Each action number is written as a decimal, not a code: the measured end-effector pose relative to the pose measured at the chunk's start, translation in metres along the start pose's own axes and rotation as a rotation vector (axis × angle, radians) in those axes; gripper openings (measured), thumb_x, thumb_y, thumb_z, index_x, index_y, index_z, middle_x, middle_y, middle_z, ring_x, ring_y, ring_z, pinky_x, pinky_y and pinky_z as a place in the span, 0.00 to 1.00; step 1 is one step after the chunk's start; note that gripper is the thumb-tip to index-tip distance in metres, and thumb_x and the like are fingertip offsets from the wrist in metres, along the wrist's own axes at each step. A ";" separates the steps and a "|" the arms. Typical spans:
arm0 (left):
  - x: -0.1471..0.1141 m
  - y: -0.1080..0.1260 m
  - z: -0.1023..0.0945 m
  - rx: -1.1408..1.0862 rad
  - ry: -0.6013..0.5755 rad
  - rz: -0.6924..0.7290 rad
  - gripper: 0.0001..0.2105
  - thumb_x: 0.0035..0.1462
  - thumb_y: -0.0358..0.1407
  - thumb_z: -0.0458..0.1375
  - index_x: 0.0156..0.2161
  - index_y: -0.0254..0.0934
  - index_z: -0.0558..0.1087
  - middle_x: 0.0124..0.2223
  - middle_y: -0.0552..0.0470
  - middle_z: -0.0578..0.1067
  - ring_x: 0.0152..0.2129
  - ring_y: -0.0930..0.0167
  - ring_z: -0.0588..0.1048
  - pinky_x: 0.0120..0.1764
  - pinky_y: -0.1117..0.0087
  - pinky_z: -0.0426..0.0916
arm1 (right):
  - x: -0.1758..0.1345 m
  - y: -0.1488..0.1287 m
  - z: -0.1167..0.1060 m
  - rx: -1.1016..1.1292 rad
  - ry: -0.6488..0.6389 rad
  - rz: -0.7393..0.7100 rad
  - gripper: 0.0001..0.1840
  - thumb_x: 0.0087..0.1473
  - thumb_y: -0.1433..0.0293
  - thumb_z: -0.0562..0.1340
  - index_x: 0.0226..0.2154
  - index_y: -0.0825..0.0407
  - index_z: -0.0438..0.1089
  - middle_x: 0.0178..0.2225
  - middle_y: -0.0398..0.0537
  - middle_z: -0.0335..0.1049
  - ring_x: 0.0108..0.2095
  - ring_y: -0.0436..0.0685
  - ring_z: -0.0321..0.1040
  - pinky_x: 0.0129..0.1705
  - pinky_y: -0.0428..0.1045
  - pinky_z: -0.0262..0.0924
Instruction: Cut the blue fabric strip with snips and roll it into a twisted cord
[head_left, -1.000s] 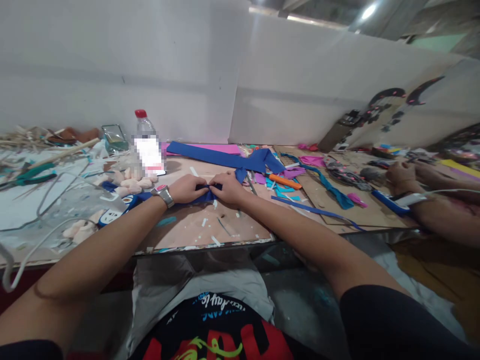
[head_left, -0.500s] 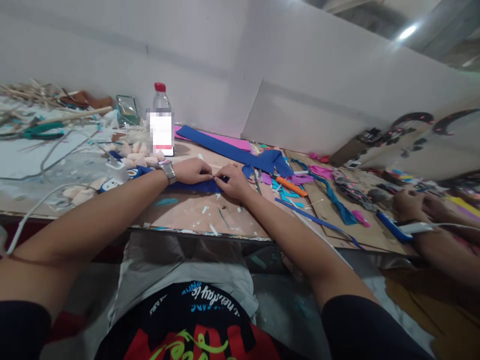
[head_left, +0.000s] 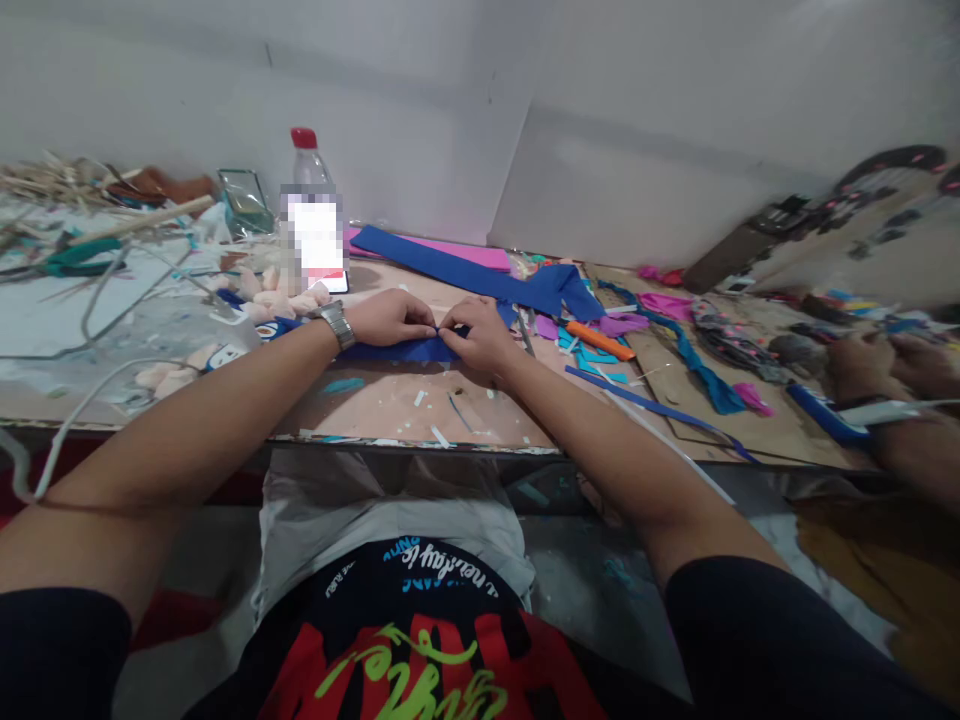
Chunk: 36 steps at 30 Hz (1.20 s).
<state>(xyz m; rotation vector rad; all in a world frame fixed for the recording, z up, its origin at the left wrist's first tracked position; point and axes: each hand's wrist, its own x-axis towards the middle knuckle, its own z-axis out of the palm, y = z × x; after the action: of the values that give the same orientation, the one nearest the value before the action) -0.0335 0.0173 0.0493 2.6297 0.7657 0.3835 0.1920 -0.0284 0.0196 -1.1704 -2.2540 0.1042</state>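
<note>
A strip of dark blue fabric [head_left: 409, 350] lies low over the table in front of me. My left hand [head_left: 386, 318], with a metal watch [head_left: 337, 325] on its wrist, pinches the strip's upper edge. Close beside it, nearly touching fingertip to fingertip, my right hand [head_left: 478, 335] pinches the same edge. Part of the strip is hidden under both hands. Behind them lies a longer blue fabric piece [head_left: 457, 268] over a pink strip [head_left: 480, 257].
A red-capped bottle [head_left: 306, 150] stands behind a lit phone [head_left: 316, 240]. Pale stuffed pieces [head_left: 281, 300] and green-handled pliers [head_left: 82, 257] lie left. An orange cutter [head_left: 600, 340], scraps and a blue-and-white tool [head_left: 829, 412] lie right, near another person's hands [head_left: 862, 365].
The view has shifted a little, so the table sits higher and the right-side things further right. Both hands still pinch the blue fabric, their fingertips close together.
</note>
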 end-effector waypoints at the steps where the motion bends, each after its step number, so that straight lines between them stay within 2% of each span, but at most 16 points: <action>1: 0.000 0.001 0.000 -0.002 0.017 0.004 0.21 0.63 0.49 0.54 0.42 0.35 0.82 0.35 0.50 0.82 0.29 0.70 0.73 0.35 0.71 0.61 | -0.001 0.000 -0.001 0.000 0.001 -0.002 0.06 0.57 0.68 0.63 0.31 0.50 0.76 0.35 0.48 0.79 0.43 0.62 0.70 0.55 0.60 0.49; 6: 0.000 -0.002 0.002 -0.001 0.072 -0.009 0.18 0.62 0.45 0.56 0.43 0.35 0.83 0.35 0.49 0.83 0.28 0.71 0.73 0.34 0.71 0.60 | -0.002 0.005 0.000 0.034 0.014 -0.015 0.09 0.60 0.64 0.64 0.35 0.50 0.79 0.37 0.49 0.81 0.42 0.61 0.72 0.53 0.59 0.52; 9: 0.002 -0.005 0.006 -0.020 0.084 -0.013 0.16 0.61 0.44 0.58 0.43 0.36 0.84 0.34 0.50 0.83 0.27 0.72 0.72 0.34 0.72 0.60 | -0.001 0.008 0.001 0.022 0.044 -0.021 0.08 0.60 0.65 0.65 0.34 0.49 0.80 0.36 0.48 0.81 0.41 0.61 0.73 0.53 0.59 0.51; 19: 0.004 -0.009 0.005 -0.094 0.024 0.009 0.17 0.58 0.45 0.60 0.39 0.32 0.84 0.28 0.51 0.79 0.23 0.74 0.68 0.30 0.71 0.57 | -0.002 0.005 0.003 -0.019 0.062 -0.023 0.06 0.58 0.68 0.64 0.31 0.49 0.77 0.34 0.47 0.80 0.39 0.61 0.72 0.53 0.60 0.51; 26: 0.005 -0.011 0.007 -0.161 0.030 -0.020 0.19 0.58 0.49 0.61 0.33 0.32 0.83 0.22 0.55 0.72 0.20 0.75 0.62 0.29 0.70 0.53 | -0.001 0.006 0.006 0.035 0.076 -0.031 0.07 0.59 0.65 0.66 0.35 0.48 0.79 0.37 0.46 0.83 0.39 0.61 0.76 0.52 0.60 0.53; 30: 0.004 -0.009 0.005 -0.173 -0.017 -0.057 0.19 0.59 0.49 0.60 0.34 0.33 0.82 0.22 0.56 0.71 0.20 0.75 0.62 0.29 0.69 0.53 | -0.001 0.006 0.006 0.023 0.086 -0.030 0.06 0.58 0.65 0.66 0.32 0.48 0.80 0.34 0.46 0.83 0.37 0.61 0.76 0.51 0.60 0.54; 36: 0.004 -0.006 0.001 -0.250 -0.081 -0.098 0.19 0.58 0.49 0.60 0.34 0.33 0.82 0.22 0.56 0.70 0.20 0.75 0.61 0.28 0.70 0.53 | -0.002 0.002 0.002 0.059 0.089 -0.075 0.06 0.58 0.65 0.67 0.35 0.47 0.81 0.35 0.46 0.84 0.36 0.60 0.77 0.49 0.59 0.55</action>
<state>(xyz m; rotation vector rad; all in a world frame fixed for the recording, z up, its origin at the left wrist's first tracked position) -0.0330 0.0240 0.0462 2.3503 0.7642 0.3207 0.1926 -0.0283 0.0165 -1.0386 -2.1986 0.0864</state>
